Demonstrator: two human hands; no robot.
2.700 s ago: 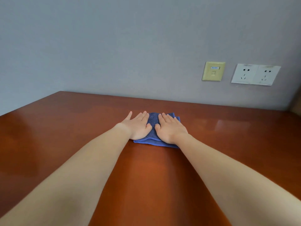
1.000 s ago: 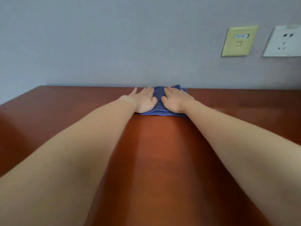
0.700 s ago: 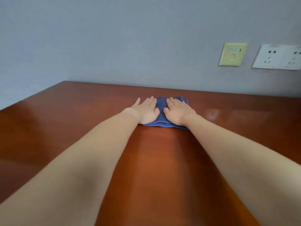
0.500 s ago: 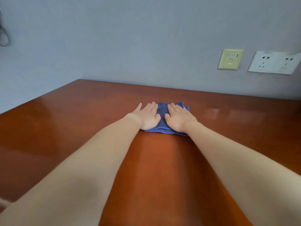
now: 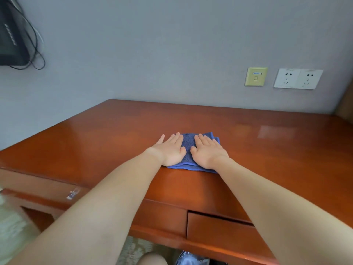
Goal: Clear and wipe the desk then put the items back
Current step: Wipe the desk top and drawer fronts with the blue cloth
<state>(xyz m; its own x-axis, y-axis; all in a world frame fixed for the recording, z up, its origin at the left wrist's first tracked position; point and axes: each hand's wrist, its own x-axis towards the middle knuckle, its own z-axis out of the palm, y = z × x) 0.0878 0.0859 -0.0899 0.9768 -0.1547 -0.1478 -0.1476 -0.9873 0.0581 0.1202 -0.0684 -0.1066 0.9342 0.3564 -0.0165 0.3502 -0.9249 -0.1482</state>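
Both hands, left hand (image 5: 170, 150) and right hand (image 5: 207, 152), pressed flat, fingers straight, on blue cloth (image 5: 188, 150); table (image 5: 95, 142) bare on all sides; far edge near wall (image 5: 172, 54).

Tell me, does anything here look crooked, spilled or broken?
Nothing is spilled or broken. The cloth lies flat on the desk. Only the drawer under the front edge seems slightly ajar, showing a dark gap.

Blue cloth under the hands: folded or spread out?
Folded. The blue cloth shows stacked edges at its near side and far right corner; the left hand and right hand press flat on it.
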